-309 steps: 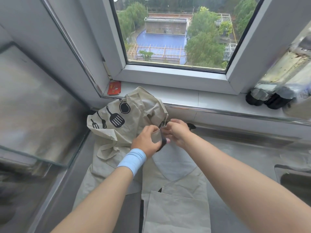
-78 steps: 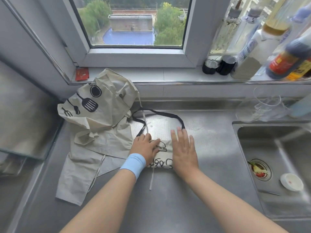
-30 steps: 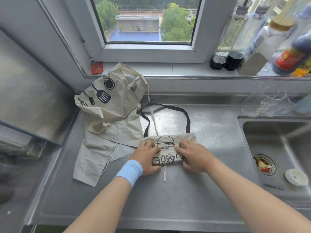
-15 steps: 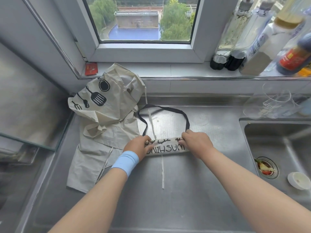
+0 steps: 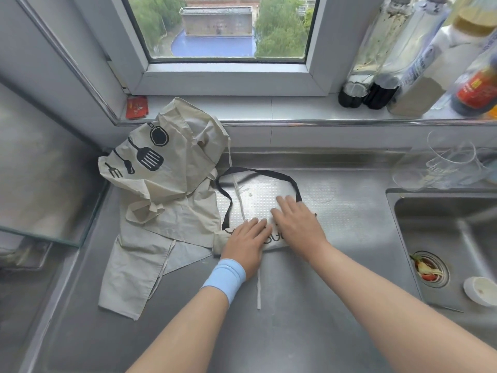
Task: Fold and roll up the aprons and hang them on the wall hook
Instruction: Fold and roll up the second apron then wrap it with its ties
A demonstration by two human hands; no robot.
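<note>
Rolled beige cloth apron w/ black lettering (image 5: 273, 239) lies mid stainless-steel worktop (image 5: 282, 340), its left end touching the crumpled beige apron w/ black utensil prints (image 5: 166, 192). Both hands press on the roll. Left grip (image 5: 246, 243) is flat, fingers straight, nothing clasped. Right grip (image 5: 295, 224) is flat too, fingertips reaching past the roll onto the worktop. Black neck strap (image 5: 258, 172) loops out behind the roll, and a thin white tie string (image 5: 258, 286) trails toward the person. Light-blue wristband (image 5: 224, 277) on left wrist. Steel sink (image 5: 403, 238) at right.
</note>
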